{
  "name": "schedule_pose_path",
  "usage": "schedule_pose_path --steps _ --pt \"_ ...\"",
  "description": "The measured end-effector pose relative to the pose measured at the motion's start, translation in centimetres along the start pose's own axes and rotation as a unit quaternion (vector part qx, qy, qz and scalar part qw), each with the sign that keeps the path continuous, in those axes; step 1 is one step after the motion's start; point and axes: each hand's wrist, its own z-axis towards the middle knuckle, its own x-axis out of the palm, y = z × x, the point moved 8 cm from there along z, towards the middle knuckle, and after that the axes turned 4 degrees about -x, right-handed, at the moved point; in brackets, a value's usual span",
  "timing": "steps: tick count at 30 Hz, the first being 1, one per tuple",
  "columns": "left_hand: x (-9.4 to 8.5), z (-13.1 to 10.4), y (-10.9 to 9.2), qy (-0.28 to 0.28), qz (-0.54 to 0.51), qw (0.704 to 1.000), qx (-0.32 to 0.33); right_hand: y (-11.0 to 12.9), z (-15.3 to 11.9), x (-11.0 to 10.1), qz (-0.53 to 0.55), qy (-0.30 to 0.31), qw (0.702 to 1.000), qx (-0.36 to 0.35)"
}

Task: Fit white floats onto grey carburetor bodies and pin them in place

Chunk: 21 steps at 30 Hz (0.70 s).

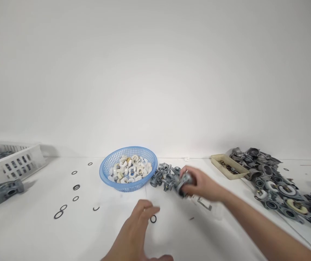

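My right hand (202,184) is closed round a grey metal carburetor body (183,184), which is slightly blurred. Just behind it lies a small cluster of similar carburetor bodies (164,174) beside the blue basket. At the lower middle, my left hand (137,230) hangs over the table with thumb and fingers apart and nothing between them. A black rubber ring (153,219) lies on the table close to its fingertips. White ring-shaped plastic floats (130,169) fill the blue mesh basket (106,180).
A white crate (33,159) of dark parts stands at left, with one carburetor body (5,191) in front. Several black rings (76,187) are scattered on the left. At right are a cream tray (235,176) and a long pile of carburetor parts (266,174).
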Motion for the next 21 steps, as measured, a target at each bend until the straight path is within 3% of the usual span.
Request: schedule_pose_path --steps 3,5,7,9,12,16,21 --pt "0.4 3.8 -0.6 -0.062 0.049 0.993 0.087 0.1 -1.4 8.5 0.117 -0.021 0.992 -0.038" --pt "1.1 4.5 -0.3 -0.065 0.058 0.99 0.111 -0.8 -1.4 11.7 0.175 -0.058 0.981 -0.056" --pt "1.3 4.1 0.3 -0.059 0.063 0.988 0.128 -1.6 -1.0 13.5 0.181 -0.034 0.981 -0.064" --pt "1.2 3.4 0.9 -0.054 0.063 0.987 0.14 -1.5 -0.9 13.9 0.165 0.004 0.982 -0.091" --pt "0.9 2.8 1.5 -0.048 0.057 0.986 0.151 -0.5 -1.2 12.6 0.159 0.027 0.978 -0.131" --pt "1.5 3.0 3.0 -0.064 0.019 0.986 0.156 -0.1 -1.8 10.4 0.114 -0.028 0.981 -0.153" --pt "3.6 3.3 5.6 -0.071 0.017 0.987 0.142 -1.8 -1.7 9.3 0.009 -0.096 0.988 -0.119"
